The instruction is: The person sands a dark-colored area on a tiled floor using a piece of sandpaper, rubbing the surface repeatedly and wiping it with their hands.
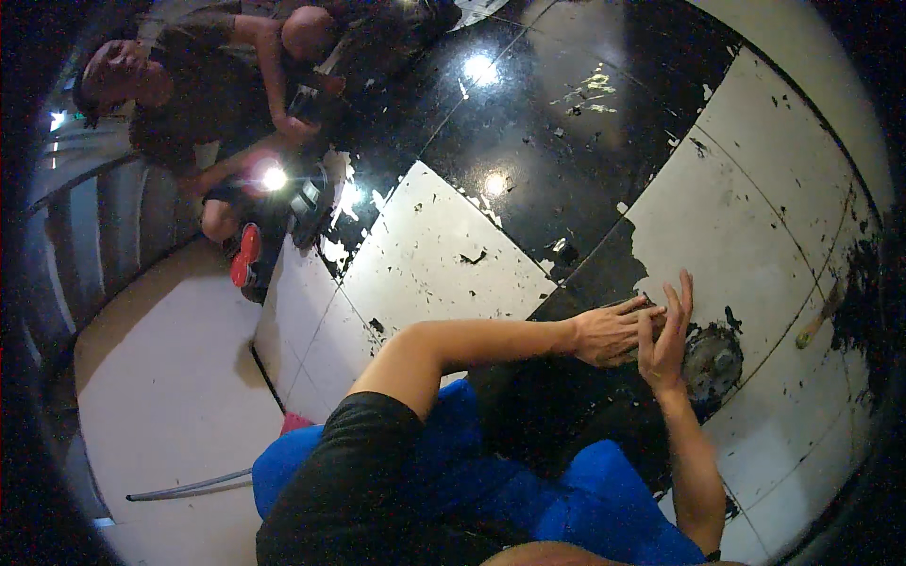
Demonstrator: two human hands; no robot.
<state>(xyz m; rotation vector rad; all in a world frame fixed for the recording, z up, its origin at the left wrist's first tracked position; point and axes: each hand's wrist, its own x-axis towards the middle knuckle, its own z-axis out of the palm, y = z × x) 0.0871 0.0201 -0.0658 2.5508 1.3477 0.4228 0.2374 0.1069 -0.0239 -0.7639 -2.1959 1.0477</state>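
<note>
Over the floor, where the black layer meets bare white tile, my two hands come together. My left hand (607, 335) reaches in from the left, its fingers stretched out and their tips meeting my right hand. My right hand (666, 341) has its fingers raised and apart, partly covering the left fingertips. Whether anything small lies between them is hidden. Right beside my right hand is a dark grey, roundish patch (713, 362) on the tile. The torn black layer (604, 269) runs just beyond my hands.
A person (203, 104) crouches at the upper left, near a bright light (274, 178) and a red-soled shoe (246, 255). Black scraps (474, 257) litter the white tiles (444, 245). A slim tool with a yellowish end (807, 335) lies at the right. A thin grey rod (189, 490) lies lower left.
</note>
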